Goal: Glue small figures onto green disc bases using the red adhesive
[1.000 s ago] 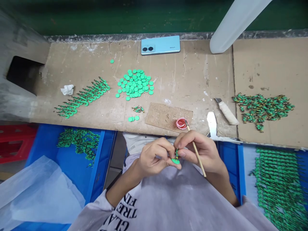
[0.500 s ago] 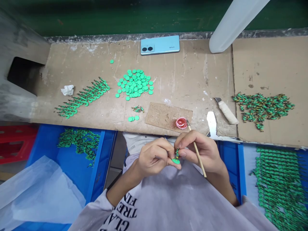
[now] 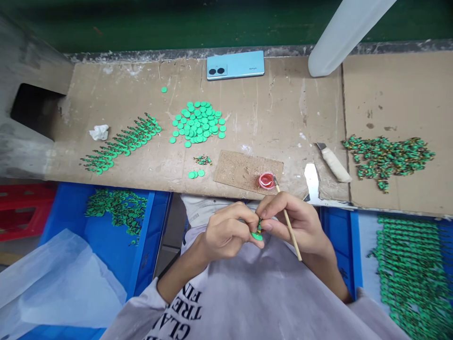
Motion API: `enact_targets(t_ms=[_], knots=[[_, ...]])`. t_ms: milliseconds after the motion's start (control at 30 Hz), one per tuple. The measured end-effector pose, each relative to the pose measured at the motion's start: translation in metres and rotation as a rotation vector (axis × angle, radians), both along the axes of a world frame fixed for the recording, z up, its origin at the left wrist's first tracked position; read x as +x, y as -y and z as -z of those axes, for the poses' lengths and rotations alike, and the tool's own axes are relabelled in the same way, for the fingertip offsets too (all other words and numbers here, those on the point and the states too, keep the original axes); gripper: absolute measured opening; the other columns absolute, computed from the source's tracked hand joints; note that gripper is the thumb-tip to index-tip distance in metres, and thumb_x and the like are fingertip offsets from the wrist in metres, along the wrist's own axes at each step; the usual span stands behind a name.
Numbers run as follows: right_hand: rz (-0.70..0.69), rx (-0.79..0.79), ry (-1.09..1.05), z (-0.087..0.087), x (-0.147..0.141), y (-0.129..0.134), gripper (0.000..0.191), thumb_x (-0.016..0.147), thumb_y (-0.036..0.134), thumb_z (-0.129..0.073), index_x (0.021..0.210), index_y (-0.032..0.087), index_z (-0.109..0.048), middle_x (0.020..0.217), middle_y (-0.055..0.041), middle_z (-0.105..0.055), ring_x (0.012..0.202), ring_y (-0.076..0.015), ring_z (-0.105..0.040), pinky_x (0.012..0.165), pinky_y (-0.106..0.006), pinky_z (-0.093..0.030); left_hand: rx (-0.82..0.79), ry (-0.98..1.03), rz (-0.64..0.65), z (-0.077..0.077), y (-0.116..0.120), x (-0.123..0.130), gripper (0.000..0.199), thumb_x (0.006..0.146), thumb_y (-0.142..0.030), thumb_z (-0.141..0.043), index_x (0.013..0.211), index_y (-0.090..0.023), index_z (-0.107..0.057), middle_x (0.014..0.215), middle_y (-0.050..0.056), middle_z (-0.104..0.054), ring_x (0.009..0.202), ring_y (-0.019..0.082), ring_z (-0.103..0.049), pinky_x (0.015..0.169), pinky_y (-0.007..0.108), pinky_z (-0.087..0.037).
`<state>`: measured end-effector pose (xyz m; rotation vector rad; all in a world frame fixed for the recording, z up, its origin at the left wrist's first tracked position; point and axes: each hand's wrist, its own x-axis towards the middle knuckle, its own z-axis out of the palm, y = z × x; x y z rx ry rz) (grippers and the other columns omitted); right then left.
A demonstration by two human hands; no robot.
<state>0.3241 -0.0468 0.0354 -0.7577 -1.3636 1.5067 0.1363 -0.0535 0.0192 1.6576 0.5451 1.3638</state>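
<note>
Just past the table's front edge, my left hand (image 3: 230, 230) pinches a green disc (image 3: 256, 236) between its fingers. My right hand (image 3: 292, 222) grips the small green and gold figure (image 3: 259, 226) standing on that disc. A thin wooden brush (image 3: 292, 233) also rests in my right hand, its tip up by a small cup of red liquid (image 3: 266, 180). The cup sits on a brown board (image 3: 237, 170). Left of the board lie a few loose figures (image 3: 202, 160) and green discs (image 3: 197, 174), with a larger pile of discs (image 3: 198, 123) behind them.
A row of figures on discs (image 3: 123, 144) and crumpled tissue (image 3: 99, 132) lie left. A phone (image 3: 235, 65) is at the back. Rightward are a wrapped knife (image 3: 334, 163), a figure pile (image 3: 392, 156) and a lamp tube (image 3: 339, 38). Blue bins (image 3: 139, 255) flank me, holding green pieces.
The disc and figure have tilted slightly and shifted a little to the left between my fingers. My left fingers have curled slightly further over them.
</note>
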Motion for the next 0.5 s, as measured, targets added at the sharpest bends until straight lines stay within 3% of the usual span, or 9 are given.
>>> enact_targets(t_ms=[200, 367, 500], knots=[[0.035, 0.014, 0.004, 0.0020, -0.0012, 0.0009, 0.010, 0.097, 0.027, -0.078, 0.095, 0.025, -0.068, 0.088, -0.0019, -0.077, 0.078, -0.0178, -0.074, 0.068, -0.029, -0.060, -0.071, 0.068, 0.002, 0.0029, 0.0017, 0.0009, 0.023, 0.092, -0.009, -0.076, 0.081, -0.019, -0.058, 0.083, -0.002, -0.063, 0.074, 0.010, -0.064, 0.067, 0.022, -0.052], [0.027, 0.001, 0.028, 0.0015, -0.0008, 0.0003, 0.012, 0.097, 0.031, -0.077, 0.094, 0.025, -0.067, 0.086, -0.0027, -0.077, 0.076, -0.0188, -0.074, 0.067, -0.030, -0.061, -0.030, 0.052, 0.007, 0.0027, -0.0001, 0.0010, 0.030, 0.096, -0.012, -0.072, 0.079, -0.019, -0.049, 0.083, -0.002, -0.063, 0.072, 0.010, -0.064, 0.066, 0.022, -0.053], [0.011, 0.001, -0.006, 0.0006, -0.0003, 0.0000, 0.010, 0.098, 0.029, -0.077, 0.095, 0.024, -0.068, 0.088, -0.0028, -0.077, 0.076, -0.0183, -0.074, 0.066, -0.029, -0.061, -0.041, 0.085, 0.001, 0.0032, -0.0003, 0.0037, 0.038, 0.090, -0.011, -0.079, 0.077, -0.020, -0.045, 0.083, -0.002, -0.064, 0.071, 0.009, -0.065, 0.066, 0.021, -0.054]])
